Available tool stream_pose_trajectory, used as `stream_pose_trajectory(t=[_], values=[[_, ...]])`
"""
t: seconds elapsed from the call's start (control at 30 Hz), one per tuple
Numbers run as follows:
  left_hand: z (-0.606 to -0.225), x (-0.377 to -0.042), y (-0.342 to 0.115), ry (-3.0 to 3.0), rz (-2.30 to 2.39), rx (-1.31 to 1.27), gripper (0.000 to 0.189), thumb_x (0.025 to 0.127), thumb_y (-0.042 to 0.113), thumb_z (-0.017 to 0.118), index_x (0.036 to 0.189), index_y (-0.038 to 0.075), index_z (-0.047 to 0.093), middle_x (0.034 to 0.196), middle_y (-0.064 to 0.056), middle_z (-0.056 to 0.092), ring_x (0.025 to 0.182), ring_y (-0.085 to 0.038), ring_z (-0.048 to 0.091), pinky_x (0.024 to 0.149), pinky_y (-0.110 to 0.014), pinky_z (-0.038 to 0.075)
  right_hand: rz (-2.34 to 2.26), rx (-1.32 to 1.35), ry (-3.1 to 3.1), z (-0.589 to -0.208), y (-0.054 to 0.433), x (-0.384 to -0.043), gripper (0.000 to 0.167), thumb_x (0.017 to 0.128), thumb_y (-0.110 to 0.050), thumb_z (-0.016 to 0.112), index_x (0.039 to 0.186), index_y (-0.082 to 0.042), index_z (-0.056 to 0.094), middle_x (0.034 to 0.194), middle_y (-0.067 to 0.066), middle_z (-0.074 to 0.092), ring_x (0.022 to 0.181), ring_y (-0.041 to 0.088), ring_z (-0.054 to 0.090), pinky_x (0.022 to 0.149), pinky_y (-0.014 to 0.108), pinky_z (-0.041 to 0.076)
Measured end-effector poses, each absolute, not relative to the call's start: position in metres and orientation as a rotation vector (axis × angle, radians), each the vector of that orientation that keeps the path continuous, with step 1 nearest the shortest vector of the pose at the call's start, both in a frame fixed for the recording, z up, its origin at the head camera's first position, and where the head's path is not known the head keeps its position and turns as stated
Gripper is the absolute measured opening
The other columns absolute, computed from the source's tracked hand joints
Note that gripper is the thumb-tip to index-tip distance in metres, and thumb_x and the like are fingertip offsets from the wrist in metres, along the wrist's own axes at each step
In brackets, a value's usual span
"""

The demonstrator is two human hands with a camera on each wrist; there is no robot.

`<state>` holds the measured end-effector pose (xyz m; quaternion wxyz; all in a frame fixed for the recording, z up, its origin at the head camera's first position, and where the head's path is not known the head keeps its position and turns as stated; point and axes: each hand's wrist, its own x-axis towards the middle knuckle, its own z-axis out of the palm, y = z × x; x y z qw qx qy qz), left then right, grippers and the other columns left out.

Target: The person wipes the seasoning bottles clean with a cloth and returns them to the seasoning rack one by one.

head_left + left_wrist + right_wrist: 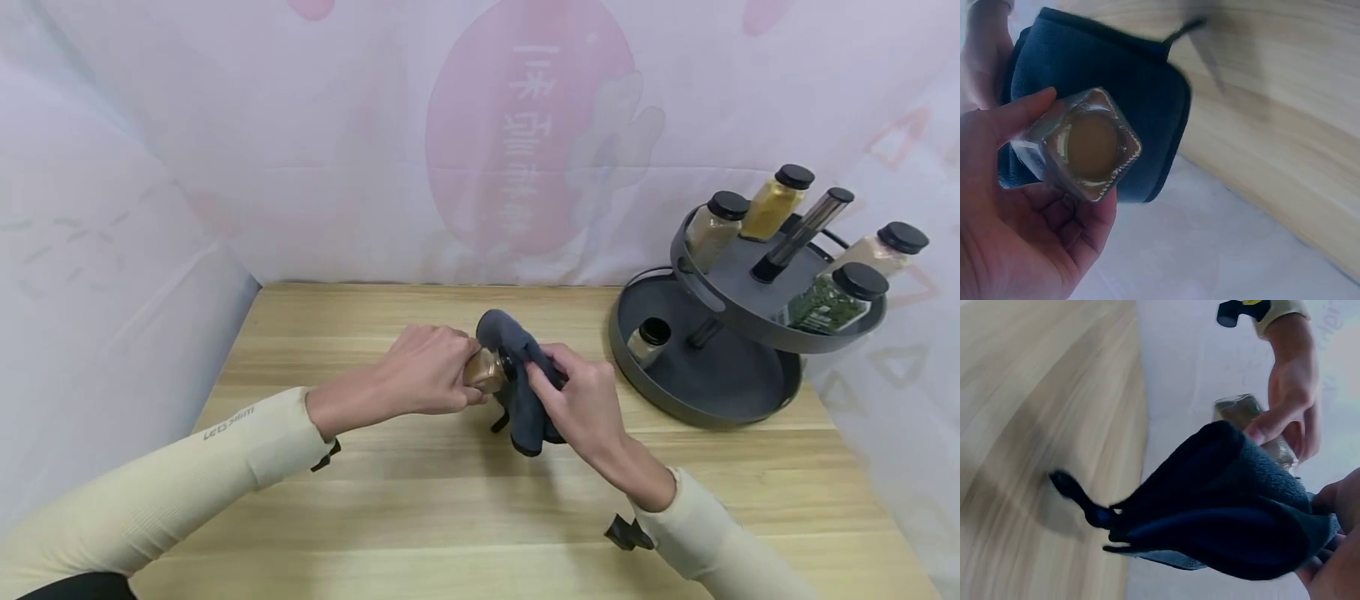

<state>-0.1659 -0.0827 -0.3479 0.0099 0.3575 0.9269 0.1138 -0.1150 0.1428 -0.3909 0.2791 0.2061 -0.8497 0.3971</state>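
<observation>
My left hand (431, 371) grips a square clear spice jar (485, 372) of brown powder, tipped on its side above the table. Its flat base (1092, 145) faces the left wrist camera. A dark grey-blue cloth (525, 387) with a black edge and a hanging loop hangs over the jar's black-lid end. My right hand (585, 404) pinches that cloth between thumb and fingers, to the right of the lid. In the right wrist view the folded cloth (1210, 512) droops from the right hand, with the left hand (1294, 394) on the jar behind it.
A two-tier dark grey turntable rack (705, 412) stands at the right. Its upper tier carries several black-lidded spice jars, including one of green flakes (828, 302) and a yellow one (772, 208). One small jar (647, 342) sits on the lower tier. Printed white curtains (337, 167) close off the wooden table's back.
</observation>
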Motion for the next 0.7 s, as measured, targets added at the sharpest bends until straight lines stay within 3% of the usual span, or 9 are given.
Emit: stream_pose_trajectory(t=[0.33,0.7], values=[[-0.342,-0.165,-0.077,2.907,0.253,1.155,0.04,0.078,0.042,0.089,0.072,0.021,0.057,0.067,0.009,0.054,0.058,-0.013,0.053,0.046,-0.03,0.04,1.068,0.566,-2.185,-0.395,0.142,-0.105,0.012,0.089,0.005,0.077,0.1,0.002,0.077,0.089,0.014,0.08,0.076,0.02,0.079,0.06,0.028,0.062],[-0.337,-0.164,-0.075,2.905,0.168,1.169,0.039,0.08,0.044,0.088,0.074,0.021,0.057,0.071,0.008,0.055,0.063,-0.013,0.054,0.048,-0.031,0.042,1.097,0.542,-2.128,-0.395,0.142,-0.102,0.014,0.086,0.008,0.076,0.098,0.003,0.078,0.088,0.014,0.08,0.073,0.02,0.079,0.061,0.026,0.062]])
